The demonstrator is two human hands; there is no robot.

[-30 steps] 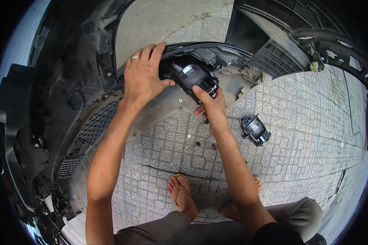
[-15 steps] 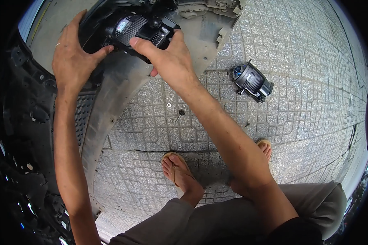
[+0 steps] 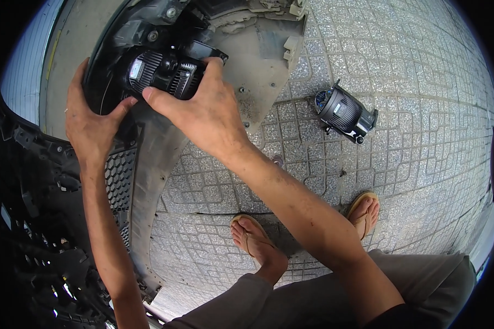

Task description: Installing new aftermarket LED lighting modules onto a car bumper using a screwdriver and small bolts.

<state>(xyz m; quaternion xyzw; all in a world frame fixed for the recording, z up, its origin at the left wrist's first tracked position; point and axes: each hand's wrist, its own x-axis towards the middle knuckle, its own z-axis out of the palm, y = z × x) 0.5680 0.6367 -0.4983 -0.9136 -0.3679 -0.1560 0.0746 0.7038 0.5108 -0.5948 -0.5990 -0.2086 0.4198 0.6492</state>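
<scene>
My right hand [image 3: 211, 112] is closed around a black projector fog light [image 3: 170, 72] with a ribbed housing and a small pale label. The light sits low against the inside of a black car bumper [image 3: 151, 148], whose dark recess partly hides its far end. My left hand [image 3: 93, 123] is spread at the bumper's outer edge. Its fingers stretch up along the outside, and its thumb reaches inside, close to the fog light's left end; whether the thumb touches the light, I cannot tell.
A second fog light [image 3: 343, 114] with a bluish lens lies on the patterned paving [image 3: 411, 159] to the right. A small object [image 3: 278, 160], partly covered by my right forearm, lies on the paving. My sandalled feet stand near the bumper's curved edge. A honeycomb grille [image 3: 121, 175] lies beside my left forearm.
The view has shifted, showing more of the bumper's inside. My right hand and the fog light are lower and farther left in the picture. My left hand stays spread at the bumper edge.
</scene>
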